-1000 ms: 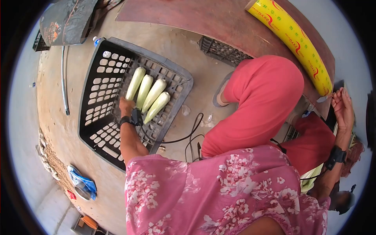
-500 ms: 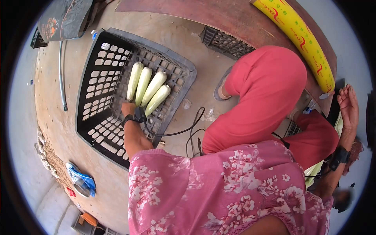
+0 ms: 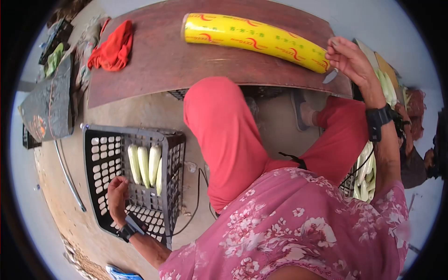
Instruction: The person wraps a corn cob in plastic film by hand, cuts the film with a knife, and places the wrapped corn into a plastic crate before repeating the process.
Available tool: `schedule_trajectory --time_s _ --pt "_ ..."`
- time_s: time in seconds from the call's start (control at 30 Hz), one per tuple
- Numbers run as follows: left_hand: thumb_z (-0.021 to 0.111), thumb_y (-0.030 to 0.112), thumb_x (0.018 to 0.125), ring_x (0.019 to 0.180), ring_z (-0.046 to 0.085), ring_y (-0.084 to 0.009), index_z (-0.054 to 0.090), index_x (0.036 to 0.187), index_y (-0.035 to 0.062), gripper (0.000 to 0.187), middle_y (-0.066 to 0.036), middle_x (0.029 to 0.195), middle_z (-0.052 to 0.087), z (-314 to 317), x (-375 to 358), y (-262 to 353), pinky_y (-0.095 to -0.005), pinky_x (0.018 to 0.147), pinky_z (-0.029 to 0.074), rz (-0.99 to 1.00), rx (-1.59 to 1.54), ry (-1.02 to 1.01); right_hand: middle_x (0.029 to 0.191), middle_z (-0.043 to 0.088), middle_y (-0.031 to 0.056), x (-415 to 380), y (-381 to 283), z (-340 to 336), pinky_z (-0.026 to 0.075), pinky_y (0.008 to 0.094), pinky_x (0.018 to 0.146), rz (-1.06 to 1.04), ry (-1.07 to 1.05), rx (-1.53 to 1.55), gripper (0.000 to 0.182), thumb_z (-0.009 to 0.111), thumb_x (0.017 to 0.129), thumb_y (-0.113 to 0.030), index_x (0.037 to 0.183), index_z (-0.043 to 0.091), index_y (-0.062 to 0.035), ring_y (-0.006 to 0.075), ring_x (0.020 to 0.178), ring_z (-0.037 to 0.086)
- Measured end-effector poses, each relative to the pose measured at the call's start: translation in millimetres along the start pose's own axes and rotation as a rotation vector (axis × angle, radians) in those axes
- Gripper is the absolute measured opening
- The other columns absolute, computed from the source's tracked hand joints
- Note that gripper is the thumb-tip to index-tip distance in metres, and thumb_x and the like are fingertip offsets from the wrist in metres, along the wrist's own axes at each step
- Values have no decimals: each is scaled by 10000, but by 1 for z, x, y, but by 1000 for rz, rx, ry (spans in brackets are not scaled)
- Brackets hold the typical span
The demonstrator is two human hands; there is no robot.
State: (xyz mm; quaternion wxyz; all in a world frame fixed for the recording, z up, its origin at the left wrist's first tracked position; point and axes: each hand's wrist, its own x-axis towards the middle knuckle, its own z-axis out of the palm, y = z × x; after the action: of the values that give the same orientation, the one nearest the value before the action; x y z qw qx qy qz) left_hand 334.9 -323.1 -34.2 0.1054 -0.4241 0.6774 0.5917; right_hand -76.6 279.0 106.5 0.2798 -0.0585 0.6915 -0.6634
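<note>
Several pale green zucchini (image 3: 143, 165) lie side by side in a black plastic crate (image 3: 170, 135) on the floor. Over the crate's left part, beside the zucchini, is my left hand (image 3: 117, 193), its fingers loosely bent and holding nothing. My right hand (image 3: 347, 60) is raised at the right end of a yellow roll (image 3: 252, 39) printed in red and green, which lies on the table. Its palm faces up with the fingers apart and nothing in them. Just below that hand, a small knife blade (image 3: 330, 76) shows near the table's edge.
A reddish-brown table (image 3: 154, 60) stands ahead, with a red cloth (image 3: 114, 46) at its left. More pale zucchini (image 3: 364, 172) fill a crate by my right side. A metal rod (image 3: 69, 175) lies left; a cable (image 3: 198, 196) runs near the crate. Another person (image 3: 410, 154) is at far right.
The view has swung toward the table. My left hand has risen from the ends of the zucchini and moved to their left. My right hand now appears beside the yellow roll's end.
</note>
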Motion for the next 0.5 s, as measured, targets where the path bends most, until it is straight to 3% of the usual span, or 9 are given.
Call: schedule_trajectory --time_s 0.07,0.27,0.33,0.5 --pt "636 100 855 465 314 -5 559 852 89 78 89 620 440 26 -22 62 -181 413 220 141 9 -56 883 627 -4 6 6 -4 497 208 672 4 28 -87 165 576 943 -211 1027 576 -69 87 806 634" --pt "731 195 818 618 374 -8 543 893 68 239 76 742 469 113 -77 227 -161 518 277 648 111 -212 851 615 6 16 15 16 450 185 612 1 37 -392 153 571 928 -195 986 579 -52 63 741 619" --pt "736 196 812 616 378 -11 540 879 54 251 63 752 475 143 -79 264 -162 519 285 786 112 -307 850 615 13 22 22 6 438 183 595 -38 18 -466 149 571 920 -184 975 582 -46 61 716 615" --pt "705 106 815 657 441 -25 574 894 40 167 53 787 523 251 -87 328 -175 574 339 965 189 -525 853 617 18 19 20 -39 445 184 584 -38 252 -497 133 585 902 -163 971 581 -49 59 701 611"
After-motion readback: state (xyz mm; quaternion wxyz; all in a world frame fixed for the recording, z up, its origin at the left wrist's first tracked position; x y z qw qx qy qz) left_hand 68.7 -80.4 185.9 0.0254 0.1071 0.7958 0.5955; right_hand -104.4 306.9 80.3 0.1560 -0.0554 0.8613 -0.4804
